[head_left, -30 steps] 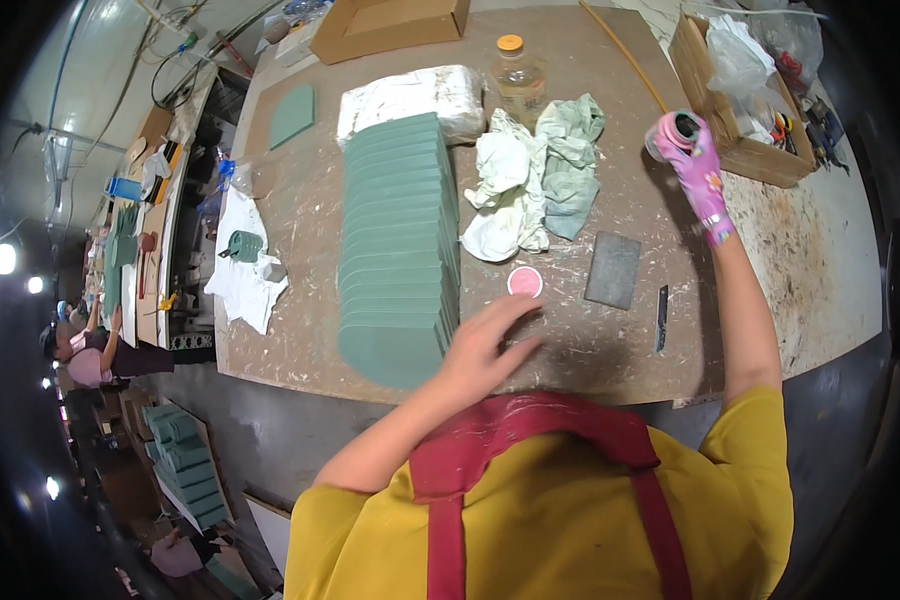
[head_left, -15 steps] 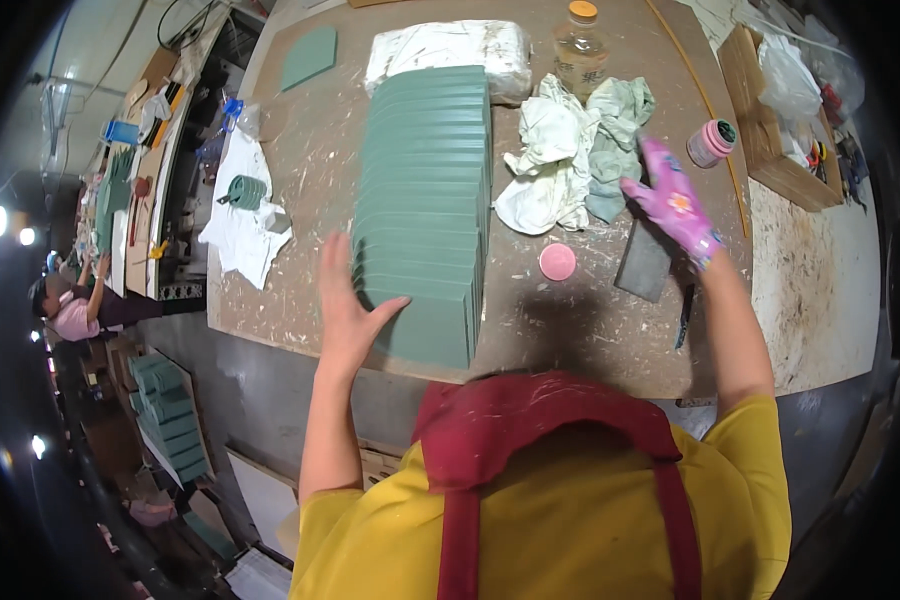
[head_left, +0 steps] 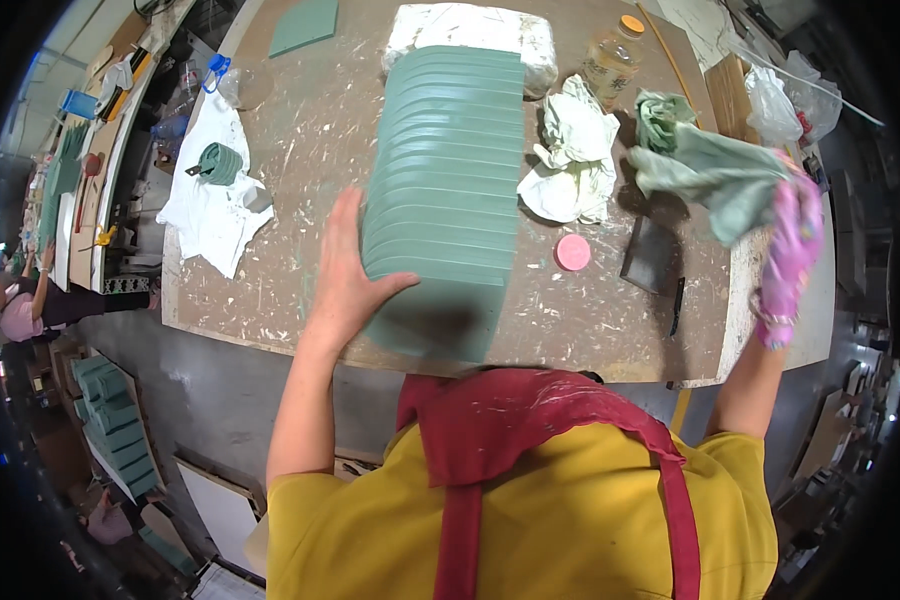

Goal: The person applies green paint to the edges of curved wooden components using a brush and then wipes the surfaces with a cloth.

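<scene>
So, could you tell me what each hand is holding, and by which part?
The gloved right hand grips a green rag by its end, lifted off the table. The bare left hand rests on the left edge of the stacked green tiles, thumb on top.

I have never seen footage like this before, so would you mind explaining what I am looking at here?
This is one wide fisheye view from a camera worn on a person's head, looking down; that is why straight edges bend. The yellow shirt and red apron at the bottom are the wearer's own. The bare left hand rests against the near end of a row of overlapping green tiles on a dusty workbench. The right hand, in a pink glove, holds up a green rag. Also on the bench: a pale crumpled cloth, a small pink lid, a dark flat block and a bottle.
</scene>
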A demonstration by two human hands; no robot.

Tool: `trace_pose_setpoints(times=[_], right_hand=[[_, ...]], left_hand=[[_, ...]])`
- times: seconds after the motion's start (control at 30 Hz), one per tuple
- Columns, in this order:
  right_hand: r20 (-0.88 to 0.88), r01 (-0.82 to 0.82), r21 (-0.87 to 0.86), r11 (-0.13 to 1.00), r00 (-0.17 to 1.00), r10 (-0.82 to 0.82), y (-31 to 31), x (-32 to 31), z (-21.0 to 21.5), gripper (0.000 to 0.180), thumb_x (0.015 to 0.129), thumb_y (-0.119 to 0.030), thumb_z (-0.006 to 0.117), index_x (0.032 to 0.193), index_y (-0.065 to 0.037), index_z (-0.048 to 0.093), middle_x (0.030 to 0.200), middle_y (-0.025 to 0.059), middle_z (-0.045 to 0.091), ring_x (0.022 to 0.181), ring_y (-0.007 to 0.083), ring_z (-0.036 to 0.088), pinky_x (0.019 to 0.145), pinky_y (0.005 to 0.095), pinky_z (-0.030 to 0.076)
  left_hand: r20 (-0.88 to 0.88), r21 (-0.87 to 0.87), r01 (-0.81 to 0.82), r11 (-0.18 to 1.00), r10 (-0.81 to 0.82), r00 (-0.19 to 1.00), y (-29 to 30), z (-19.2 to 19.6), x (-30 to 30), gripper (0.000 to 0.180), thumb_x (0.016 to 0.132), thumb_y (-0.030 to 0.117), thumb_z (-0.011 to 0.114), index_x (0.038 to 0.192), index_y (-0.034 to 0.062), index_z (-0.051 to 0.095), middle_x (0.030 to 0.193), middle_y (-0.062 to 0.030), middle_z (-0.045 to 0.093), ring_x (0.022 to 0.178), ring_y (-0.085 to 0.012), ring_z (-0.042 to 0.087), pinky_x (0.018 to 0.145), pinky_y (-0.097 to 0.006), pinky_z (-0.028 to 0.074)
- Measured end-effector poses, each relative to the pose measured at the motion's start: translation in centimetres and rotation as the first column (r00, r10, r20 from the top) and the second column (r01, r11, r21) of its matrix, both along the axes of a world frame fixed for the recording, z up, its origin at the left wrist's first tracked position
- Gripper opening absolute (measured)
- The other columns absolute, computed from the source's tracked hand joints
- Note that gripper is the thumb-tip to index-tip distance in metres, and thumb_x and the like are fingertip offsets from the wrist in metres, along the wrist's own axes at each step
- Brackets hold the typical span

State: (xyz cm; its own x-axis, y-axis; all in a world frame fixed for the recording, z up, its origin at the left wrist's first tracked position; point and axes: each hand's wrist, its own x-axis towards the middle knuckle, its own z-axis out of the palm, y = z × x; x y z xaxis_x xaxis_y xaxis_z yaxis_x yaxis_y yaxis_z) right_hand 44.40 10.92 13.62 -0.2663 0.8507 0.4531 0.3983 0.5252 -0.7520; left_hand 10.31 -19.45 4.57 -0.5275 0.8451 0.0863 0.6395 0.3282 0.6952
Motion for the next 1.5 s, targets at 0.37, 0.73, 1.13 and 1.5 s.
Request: trace_pose_setpoints(times=[0.37,0.73,1.13,1.5], right_hand=[[0.212,-0.016,-0.174,0.985,0.976,0.054,-12.5,-0.4,0.9,0.013,0.091,-0.011,0.055,0.100,-0.005,0.062,0.091,0.0036,0.062,0.076,0.0129,0.058,0.066,0.0280,0.048],[0.520,-0.203,-0.197,0.959,0.808,0.278,-12.6,-8.2,-6.5,0.034,0.083,-0.034,0.064,0.099,-0.005,0.059,0.088,0.0159,0.062,0.080,0.0321,0.064,0.070,0.0430,0.051],[0.245,-0.227,-0.245,0.943,0.926,0.286,-6.6,-5.2,-7.1,0.047,0.087,-0.035,0.062,0.119,-0.002,0.056,0.110,0.0167,0.061,0.104,0.0282,0.061,0.093,0.0365,0.046],[0.189,-0.377,-0.604,0.702,0.788,0.586,-2.9,-7.7,-7.8,0.055,0.086,-0.038,0.060,0.125,0.000,0.050,0.109,0.0166,0.062,0.104,0.0247,0.060,0.092,0.0346,0.045]], left_hand=[[0.577,0.075,-0.052,0.996,-0.001,0.817,1.2,-4.2,-3.5,0.077,0.085,0.030,0.066,0.144,0.0013,0.026,0.144,-0.0212,0.035,0.133,-0.0312,0.034,0.109,-0.039,0.028],[0.670,0.102,-0.063,0.993,-0.022,0.742,2.4,-4.7,-3.0,0.074,0.090,0.026,0.059,0.147,0.0046,0.018,0.148,-0.0187,0.029,0.135,-0.0277,0.031,0.110,-0.037,0.026],[0.663,0.117,-0.081,0.990,-0.018,0.749,2.1,-4.1,-2.4,0.069,0.090,0.019,0.057,0.147,0.0034,0.021,0.149,-0.0190,0.025,0.138,-0.0290,0.025,0.113,-0.039,0.019],[0.593,0.082,-0.064,0.995,0.003,0.805,2.1,-4.8,-2.7,0.075,0.086,0.032,0.059,0.148,0.0095,0.023,0.148,-0.0164,0.029,0.134,-0.0295,0.031,0.110,-0.040,0.024]])
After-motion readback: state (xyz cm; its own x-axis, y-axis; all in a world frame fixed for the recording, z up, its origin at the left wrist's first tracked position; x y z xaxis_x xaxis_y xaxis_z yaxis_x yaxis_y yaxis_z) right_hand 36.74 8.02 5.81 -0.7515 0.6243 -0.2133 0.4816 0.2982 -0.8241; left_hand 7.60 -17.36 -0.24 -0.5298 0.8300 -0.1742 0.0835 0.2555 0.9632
